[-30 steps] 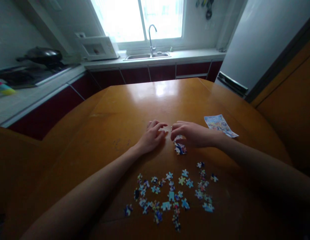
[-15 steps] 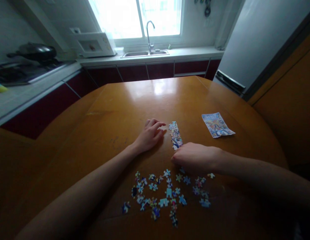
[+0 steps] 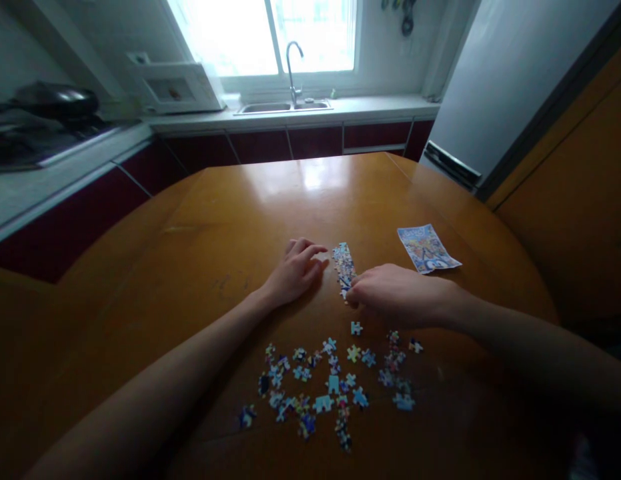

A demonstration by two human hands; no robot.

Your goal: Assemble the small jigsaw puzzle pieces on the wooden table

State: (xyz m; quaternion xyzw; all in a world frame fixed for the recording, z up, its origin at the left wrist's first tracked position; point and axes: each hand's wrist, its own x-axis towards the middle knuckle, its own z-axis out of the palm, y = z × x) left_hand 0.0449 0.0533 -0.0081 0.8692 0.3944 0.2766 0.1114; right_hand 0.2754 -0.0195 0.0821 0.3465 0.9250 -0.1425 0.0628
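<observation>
A short strip of joined puzzle pieces (image 3: 343, 265) lies on the wooden table (image 3: 270, 200). My left hand (image 3: 296, 270) rests on the table just left of the strip, fingers curled loosely and apart, holding nothing. My right hand (image 3: 393, 293) lies at the strip's near end, its fingertips pinched together against the strip; what they hold is too small to make out. Several loose puzzle pieces (image 3: 335, 383) are scattered nearer to me, and a single piece (image 3: 356, 328) lies just below my right hand.
A printed picture sheet (image 3: 426, 248) lies to the right of my hands. Beyond the table are a counter with a sink and tap (image 3: 290, 73), a white microwave (image 3: 175, 88), a wok on the stove (image 3: 50, 103) and a fridge (image 3: 505, 87) at right.
My right hand dropped from the strip to the loose pieces, then came back up to the strip's near end. My left hand stayed put. The view shifted slightly.
</observation>
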